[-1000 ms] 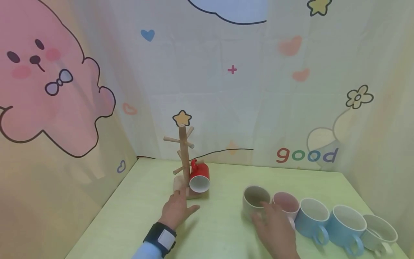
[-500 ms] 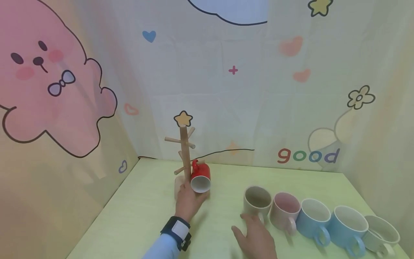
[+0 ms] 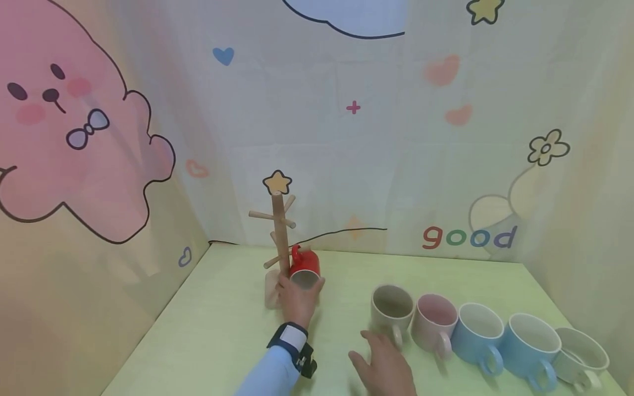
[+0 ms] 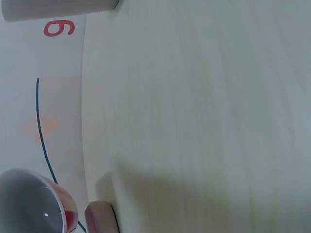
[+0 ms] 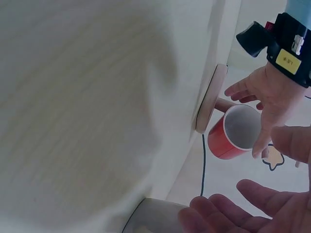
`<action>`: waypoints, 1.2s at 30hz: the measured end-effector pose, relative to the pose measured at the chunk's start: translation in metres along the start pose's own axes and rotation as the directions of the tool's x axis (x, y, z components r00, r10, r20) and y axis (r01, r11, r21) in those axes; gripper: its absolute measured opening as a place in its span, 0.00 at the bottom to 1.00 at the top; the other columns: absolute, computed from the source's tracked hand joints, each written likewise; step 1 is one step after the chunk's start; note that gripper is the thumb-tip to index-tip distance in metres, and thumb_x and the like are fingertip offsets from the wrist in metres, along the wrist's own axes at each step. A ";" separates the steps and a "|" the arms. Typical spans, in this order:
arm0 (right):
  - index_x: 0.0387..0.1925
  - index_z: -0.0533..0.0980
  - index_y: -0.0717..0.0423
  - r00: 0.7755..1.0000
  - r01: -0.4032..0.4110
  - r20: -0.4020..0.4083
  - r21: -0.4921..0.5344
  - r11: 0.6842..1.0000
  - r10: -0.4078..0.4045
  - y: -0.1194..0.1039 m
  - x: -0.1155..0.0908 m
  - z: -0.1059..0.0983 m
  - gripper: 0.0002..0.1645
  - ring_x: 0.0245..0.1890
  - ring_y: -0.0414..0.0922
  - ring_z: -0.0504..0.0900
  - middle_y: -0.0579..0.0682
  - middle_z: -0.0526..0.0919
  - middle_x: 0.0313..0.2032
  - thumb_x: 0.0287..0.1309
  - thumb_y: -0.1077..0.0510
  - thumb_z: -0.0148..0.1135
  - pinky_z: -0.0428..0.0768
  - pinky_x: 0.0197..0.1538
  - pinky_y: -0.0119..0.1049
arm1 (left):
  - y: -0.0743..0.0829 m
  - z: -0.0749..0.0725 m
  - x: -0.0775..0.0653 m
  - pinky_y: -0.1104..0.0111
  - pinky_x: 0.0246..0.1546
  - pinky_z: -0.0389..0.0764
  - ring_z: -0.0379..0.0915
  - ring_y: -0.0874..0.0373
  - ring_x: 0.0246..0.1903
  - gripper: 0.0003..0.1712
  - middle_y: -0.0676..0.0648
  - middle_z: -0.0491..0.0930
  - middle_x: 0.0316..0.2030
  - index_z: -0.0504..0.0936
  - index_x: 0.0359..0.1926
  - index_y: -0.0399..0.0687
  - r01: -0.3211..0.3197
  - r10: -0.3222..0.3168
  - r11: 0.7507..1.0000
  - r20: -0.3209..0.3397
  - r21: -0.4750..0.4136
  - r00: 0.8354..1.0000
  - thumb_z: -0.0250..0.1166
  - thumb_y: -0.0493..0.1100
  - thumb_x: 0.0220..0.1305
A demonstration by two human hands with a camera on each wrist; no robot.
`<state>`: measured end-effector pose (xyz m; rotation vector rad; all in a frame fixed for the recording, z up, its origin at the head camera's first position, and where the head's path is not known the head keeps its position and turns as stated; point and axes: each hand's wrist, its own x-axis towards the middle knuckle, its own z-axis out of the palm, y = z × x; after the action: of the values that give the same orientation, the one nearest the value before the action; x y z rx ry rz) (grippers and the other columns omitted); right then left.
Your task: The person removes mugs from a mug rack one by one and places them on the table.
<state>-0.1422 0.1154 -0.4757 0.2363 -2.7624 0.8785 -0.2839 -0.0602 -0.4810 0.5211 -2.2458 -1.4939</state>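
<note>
A red mug [image 3: 309, 259] with a white inside hangs by its handle from a low peg of the wooden mug tree [image 3: 280, 234], its mouth tipped toward me. My left hand [image 3: 297, 302] is at the mouth of this mug, thumb on its right side and fingers on its left by the post. In the right wrist view the left hand [image 5: 279, 94] has its fingers extended and thumb spread near the rim. My right hand [image 3: 386, 366] holds nothing. Its fingers are spread, just in front of a grey-beige mug [image 3: 383, 320].
Right of the grey-beige mug, a pink mug [image 3: 430, 333], two blue mugs [image 3: 468, 344] and a pale mug [image 3: 569, 363] stand in a row, handles toward me. A printed cloth [image 3: 317, 137] hangs behind the light table [image 3: 208, 330].
My left hand has moved right and forward, from the tree's base to the red mug's mouth. The right hand has drawn back and left, away from the grey-beige and pink mugs.
</note>
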 end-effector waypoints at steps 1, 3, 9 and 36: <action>0.55 0.77 0.58 1.000 -0.003 0.000 0.000 1.000 0.003 -0.001 0.000 0.000 0.28 0.49 0.58 0.81 0.58 0.80 0.51 0.58 0.45 0.67 0.79 0.45 0.55 | 0.001 0.002 0.001 0.42 0.60 0.70 0.63 0.35 0.60 0.58 0.31 0.62 0.61 0.53 0.69 0.35 0.018 -0.018 1.000 -0.002 -0.005 1.000 0.77 0.56 0.51; 0.55 0.77 0.58 1.000 -0.004 -0.001 -0.002 1.000 0.004 -0.002 0.001 -0.001 0.29 0.50 0.57 0.80 0.58 0.80 0.51 0.57 0.46 0.68 0.79 0.46 0.55 | 0.004 0.006 0.001 0.41 0.60 0.68 0.62 0.34 0.61 0.59 0.31 0.61 0.63 0.51 0.70 0.36 0.049 -0.049 0.998 -0.005 -0.025 0.999 0.77 0.57 0.51; 0.53 0.78 0.58 1.000 -0.001 0.024 -0.025 1.000 0.002 -0.005 0.003 -0.001 0.28 0.50 0.59 0.80 0.59 0.80 0.51 0.55 0.46 0.69 0.79 0.47 0.56 | 0.013 0.013 0.000 0.39 0.62 0.64 0.59 0.32 0.63 0.62 0.31 0.57 0.66 0.47 0.72 0.38 0.087 -0.089 0.994 -0.026 -0.059 0.996 0.77 0.58 0.51; 0.52 0.78 0.56 0.999 -0.025 0.032 -0.029 0.999 0.026 0.008 -0.001 -0.001 0.28 0.45 0.58 0.82 0.58 0.80 0.50 0.55 0.45 0.70 0.80 0.42 0.54 | 0.017 0.015 0.011 0.41 0.63 0.64 0.62 0.35 0.61 0.51 0.30 0.61 0.63 0.52 0.68 0.36 0.155 -0.157 0.978 -0.006 -0.137 0.988 0.74 0.50 0.56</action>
<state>-0.1423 0.1228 -0.4792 0.2120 -2.8118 0.8479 -0.3022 -0.0477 -0.4694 0.6782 -2.1128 -1.6998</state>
